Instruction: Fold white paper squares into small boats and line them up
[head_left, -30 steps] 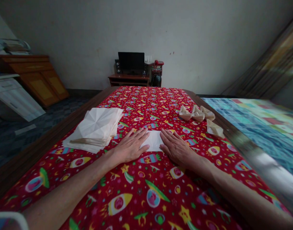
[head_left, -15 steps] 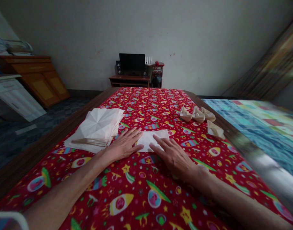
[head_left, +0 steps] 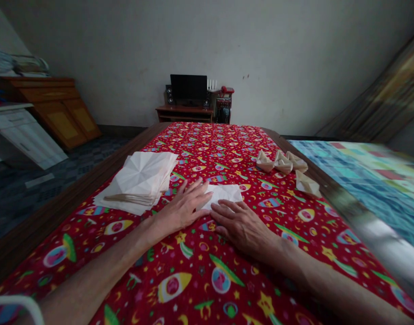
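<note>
A folded sheet of white paper (head_left: 227, 192) lies flat on the red patterned cloth (head_left: 207, 253) in front of me. My left hand (head_left: 189, 203) rests on its left end with the fingers stretched out. Across the near right part of the paper lies my right hand (head_left: 239, 223), fingers extended and palm down; the paper's near edge is partly hidden under it. To the left of my left hand sits a stack of creased white paper sheets (head_left: 142, 174).
Several folded paper shapes (head_left: 283, 162) stand at the right side of the cloth, one (head_left: 307, 184) nearer me. A bed (head_left: 369, 180) adjoins the table's right edge. A monitor (head_left: 188, 88) is by the far wall, and a wooden cabinet (head_left: 62, 113) at the left.
My right hand has slid toward me to the paper's near edge, its fingers drawing closer together. My left hand has shifted slightly right, farther over the paper's left end.
</note>
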Available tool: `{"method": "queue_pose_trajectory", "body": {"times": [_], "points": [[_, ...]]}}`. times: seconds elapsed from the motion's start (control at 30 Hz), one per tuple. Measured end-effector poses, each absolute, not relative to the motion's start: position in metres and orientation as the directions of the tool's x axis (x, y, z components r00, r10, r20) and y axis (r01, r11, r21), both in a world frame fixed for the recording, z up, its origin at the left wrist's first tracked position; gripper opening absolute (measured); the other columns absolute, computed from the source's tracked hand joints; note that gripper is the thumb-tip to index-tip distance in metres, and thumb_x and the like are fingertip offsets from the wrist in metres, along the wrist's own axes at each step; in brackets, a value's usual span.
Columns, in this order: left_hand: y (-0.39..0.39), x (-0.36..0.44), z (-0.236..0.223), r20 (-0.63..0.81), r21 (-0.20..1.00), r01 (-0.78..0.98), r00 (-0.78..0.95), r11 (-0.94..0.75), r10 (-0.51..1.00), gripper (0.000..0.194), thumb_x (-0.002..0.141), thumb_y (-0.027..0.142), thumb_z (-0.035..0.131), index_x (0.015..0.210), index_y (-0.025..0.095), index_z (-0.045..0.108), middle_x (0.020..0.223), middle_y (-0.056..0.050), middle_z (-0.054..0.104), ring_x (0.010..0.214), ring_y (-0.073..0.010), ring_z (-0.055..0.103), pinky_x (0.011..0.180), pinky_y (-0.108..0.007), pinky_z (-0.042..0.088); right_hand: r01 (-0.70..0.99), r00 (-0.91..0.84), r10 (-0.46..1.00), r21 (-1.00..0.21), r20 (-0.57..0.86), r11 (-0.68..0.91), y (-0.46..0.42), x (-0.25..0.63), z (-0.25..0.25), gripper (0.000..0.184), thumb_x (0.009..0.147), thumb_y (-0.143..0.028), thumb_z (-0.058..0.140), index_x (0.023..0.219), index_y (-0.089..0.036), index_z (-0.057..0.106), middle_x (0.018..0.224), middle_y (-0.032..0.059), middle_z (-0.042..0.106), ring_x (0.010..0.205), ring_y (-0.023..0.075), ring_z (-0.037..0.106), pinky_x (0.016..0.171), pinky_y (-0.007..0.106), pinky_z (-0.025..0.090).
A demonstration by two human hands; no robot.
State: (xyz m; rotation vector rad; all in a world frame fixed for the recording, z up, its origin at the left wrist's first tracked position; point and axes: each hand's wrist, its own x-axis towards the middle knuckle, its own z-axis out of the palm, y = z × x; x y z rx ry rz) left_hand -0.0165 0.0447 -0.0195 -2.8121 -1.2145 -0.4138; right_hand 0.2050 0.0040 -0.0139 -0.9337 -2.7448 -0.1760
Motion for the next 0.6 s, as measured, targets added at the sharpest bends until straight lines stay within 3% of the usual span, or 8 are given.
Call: {"method": "queue_pose_trajectory", "body": {"times": [0.33, 0.6], "points": [[0.051, -0.014, -0.026, 0.175, 0.141, 0.814, 0.540, -0.564, 0.823, 0.069, 0.084, 0.056, 0.052, 0.141, 0.020, 0.036, 0.151, -0.013, 0.026, 0.138, -0.0352, 0.020, 0.110, -0.052, 0.022, 0.582, -0.783, 0.566, -0.018, 0.257, 0.813, 0.006, 0.214, -0.007, 0.025, 0.095, -0.024, 0.041, 0.110, -0.017, 0.060, 0.117, 0.0098, 0.062, 0.113, 0.0226, 0.054, 0.092, 0.039, 0.045], [0.054, -0.018, -0.024, 0.125, 0.121, 0.824, 0.541, -0.554, 0.832, 0.074, 0.083, 0.060, 0.050, 0.143, 0.021, 0.032, 0.152, -0.014, 0.020, 0.140, -0.0335, 0.014, 0.111, -0.049, 0.021, 0.600, -0.745, 0.564, -0.012, 0.356, 0.800, 0.005, 0.244, -0.012, 0.022, 0.093, -0.021, 0.044, 0.101, -0.020, 0.064, 0.114, 0.0082, 0.065, 0.109, 0.0228, 0.059, 0.088, 0.039, 0.050]]}}
